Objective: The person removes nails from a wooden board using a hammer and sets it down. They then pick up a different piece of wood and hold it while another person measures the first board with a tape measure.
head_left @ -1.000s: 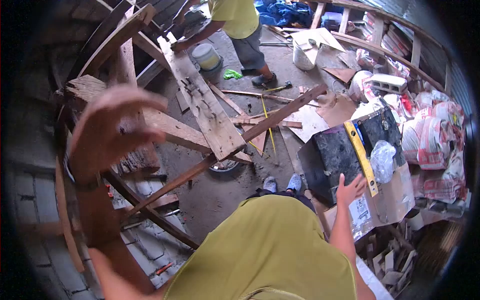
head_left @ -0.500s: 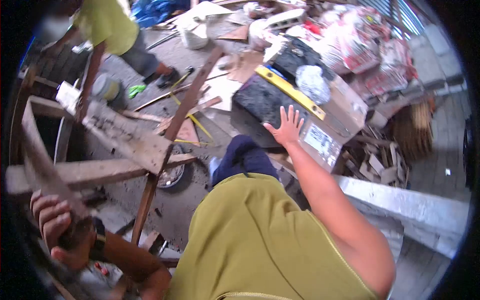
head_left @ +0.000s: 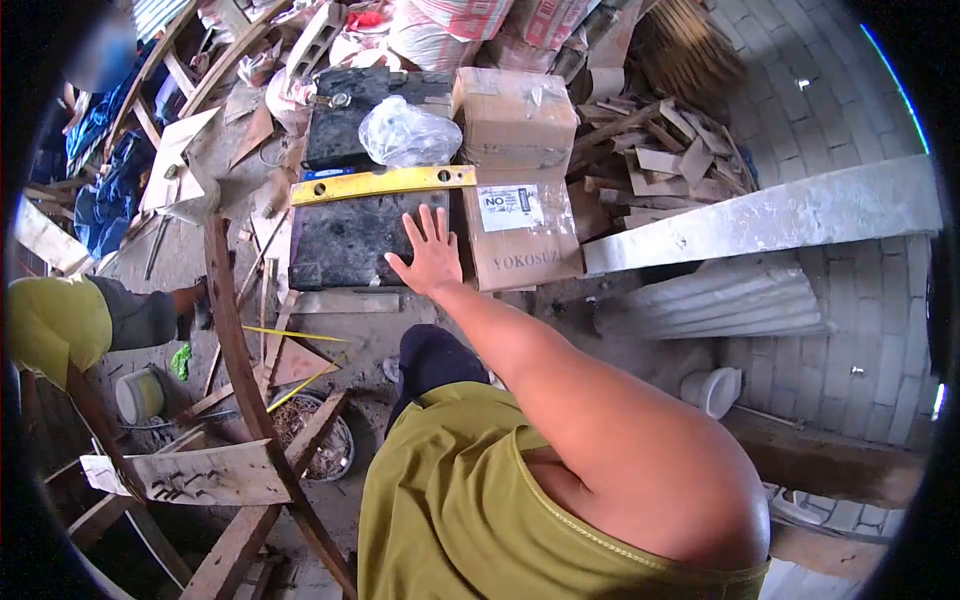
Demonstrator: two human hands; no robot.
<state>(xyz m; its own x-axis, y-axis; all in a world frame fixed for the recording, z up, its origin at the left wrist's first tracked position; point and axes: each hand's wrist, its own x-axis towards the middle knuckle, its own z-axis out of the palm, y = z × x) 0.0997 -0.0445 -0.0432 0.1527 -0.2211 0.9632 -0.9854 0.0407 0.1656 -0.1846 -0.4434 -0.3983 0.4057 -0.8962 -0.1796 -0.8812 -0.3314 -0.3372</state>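
Observation:
My right hand (head_left: 432,258) is stretched out with its fingers spread, nothing held in it. It overlaps the right edge of a flat black panel (head_left: 345,240) in this view. Just beyond the fingertips lies a yellow spirit level (head_left: 405,181), and a crumpled clear plastic bag (head_left: 410,135) rests behind that. Beside the hand on the right is a cardboard box flap (head_left: 525,240) with a printed label. A wristwatch (head_left: 340,100) lies on the black surface farther back. My left hand is out of view.
A wooden frame (head_left: 215,475) with nails in its crosspiece stands at the lower left. Near it are a bucket of debris (head_left: 335,450) and a person in a yellow shirt (head_left: 60,320). A pale beam (head_left: 760,215) extends rightward past a scrap-wood pile (head_left: 680,150).
My view has swung to the right, so the boxes now sit nearer the middle. My left hand, earlier closed around a wooden piece, has left the view. The right hand stays spread by the panel.

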